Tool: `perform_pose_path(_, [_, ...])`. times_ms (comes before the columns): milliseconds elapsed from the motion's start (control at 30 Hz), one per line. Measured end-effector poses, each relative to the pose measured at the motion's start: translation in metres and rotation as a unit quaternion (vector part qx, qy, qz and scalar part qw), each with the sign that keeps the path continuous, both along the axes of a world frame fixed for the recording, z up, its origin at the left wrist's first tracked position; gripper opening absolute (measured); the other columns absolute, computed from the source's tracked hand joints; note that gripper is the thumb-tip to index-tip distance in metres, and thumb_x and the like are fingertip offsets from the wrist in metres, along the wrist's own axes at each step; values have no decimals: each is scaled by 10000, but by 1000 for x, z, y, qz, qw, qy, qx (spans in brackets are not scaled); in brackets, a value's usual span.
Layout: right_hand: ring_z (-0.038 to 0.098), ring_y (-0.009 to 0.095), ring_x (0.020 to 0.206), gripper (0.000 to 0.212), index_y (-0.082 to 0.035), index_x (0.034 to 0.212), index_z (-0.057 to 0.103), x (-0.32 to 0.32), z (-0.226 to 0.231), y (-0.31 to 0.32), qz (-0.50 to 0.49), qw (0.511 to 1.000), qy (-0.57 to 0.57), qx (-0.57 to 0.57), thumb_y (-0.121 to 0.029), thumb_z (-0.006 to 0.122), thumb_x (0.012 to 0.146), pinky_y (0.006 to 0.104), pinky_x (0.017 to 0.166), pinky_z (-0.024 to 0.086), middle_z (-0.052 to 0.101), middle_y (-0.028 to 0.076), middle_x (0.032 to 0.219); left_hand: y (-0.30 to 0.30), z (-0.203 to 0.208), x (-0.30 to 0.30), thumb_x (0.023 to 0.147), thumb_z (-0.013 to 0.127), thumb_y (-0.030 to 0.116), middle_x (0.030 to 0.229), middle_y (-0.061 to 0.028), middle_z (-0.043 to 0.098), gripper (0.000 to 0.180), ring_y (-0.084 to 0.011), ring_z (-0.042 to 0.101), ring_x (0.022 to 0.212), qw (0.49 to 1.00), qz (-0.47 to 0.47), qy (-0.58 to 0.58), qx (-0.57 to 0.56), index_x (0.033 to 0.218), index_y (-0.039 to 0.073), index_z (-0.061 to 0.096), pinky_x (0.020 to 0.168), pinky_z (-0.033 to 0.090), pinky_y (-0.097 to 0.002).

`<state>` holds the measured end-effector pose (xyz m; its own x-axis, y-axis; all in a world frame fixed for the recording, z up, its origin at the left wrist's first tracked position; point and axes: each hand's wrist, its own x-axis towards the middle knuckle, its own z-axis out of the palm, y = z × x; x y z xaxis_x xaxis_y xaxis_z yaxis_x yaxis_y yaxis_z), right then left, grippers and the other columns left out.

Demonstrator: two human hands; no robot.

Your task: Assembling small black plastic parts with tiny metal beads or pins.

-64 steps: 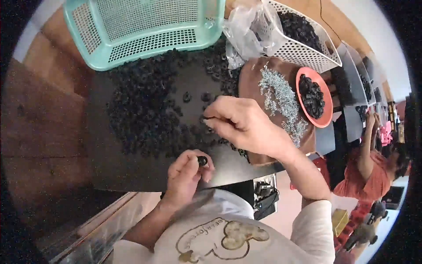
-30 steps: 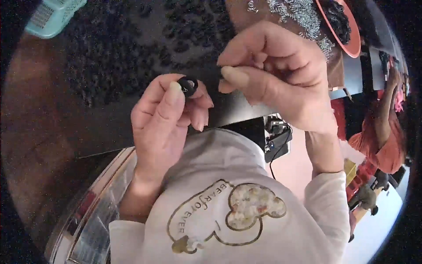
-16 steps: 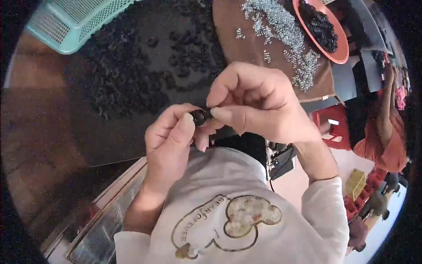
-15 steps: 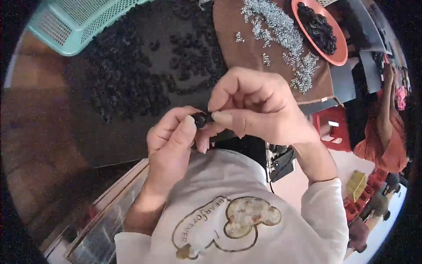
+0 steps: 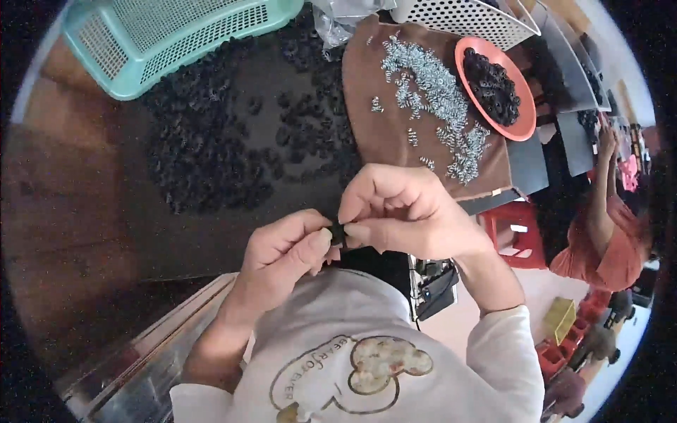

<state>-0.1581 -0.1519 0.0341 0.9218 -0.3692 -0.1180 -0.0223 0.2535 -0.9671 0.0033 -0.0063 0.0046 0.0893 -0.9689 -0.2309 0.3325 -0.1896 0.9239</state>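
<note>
Close in front of my body, both hands meet at their fingertips around a small black part (image 5: pixel 337 234). My left hand (image 5: pixel 282 257) pinches it between thumb and forefinger. From the other side, my right hand (image 5: pixel 416 215) presses its thumb and forefinger against the same part, its other fingers curled. Fingertips cover most of the part, so its exact kind cannot be made out. Beyond my hands, many small black ring-like pieces (image 5: pixel 204 151) lie spread over the dark table. To the right, a heap of small metal springs (image 5: pixel 430 88) rests on a brown cloth (image 5: pixel 370 77).
A red-orange bowl (image 5: pixel 522 116) of black pieces sits beside the springs. Far left is a green plastic basket (image 5: pixel 134 83); a white perforated basket (image 5: pixel 465 20) and a clear plastic bag (image 5: pixel 331 25) lie at the back. A red stool (image 5: pixel 518 236) and another person (image 5: pixel 599 240) are at right.
The view has shifted, so the table and my hands sit lower in the picture. My fingertips remain together on the black part, which now shows less between them.
</note>
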Motion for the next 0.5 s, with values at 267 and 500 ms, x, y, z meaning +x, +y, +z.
perform_pose_path(267, [559, 28, 737, 154, 23, 975, 604, 0, 1, -2, 9, 999, -29, -16, 93, 628, 840, 170, 611, 426, 627, 10, 848, -3, 5, 3, 987, 537, 181, 808, 17, 574, 205, -24, 443, 652, 998, -37, -48, 0, 946, -1, 622, 560, 349, -181])
perform_pose_path(500, [526, 22, 655, 171, 22, 997, 596, 0, 2, -5, 8, 1000, 0, 1, 93, 611, 842, 174, 552, 396, 614, 11, 808, -8, 10, -5, 971, 549, 134, 779, -7, 567, 175, -61, 485, 680, 995, 9, -99, -22, 917, -16, 619, 607, 391, -208])
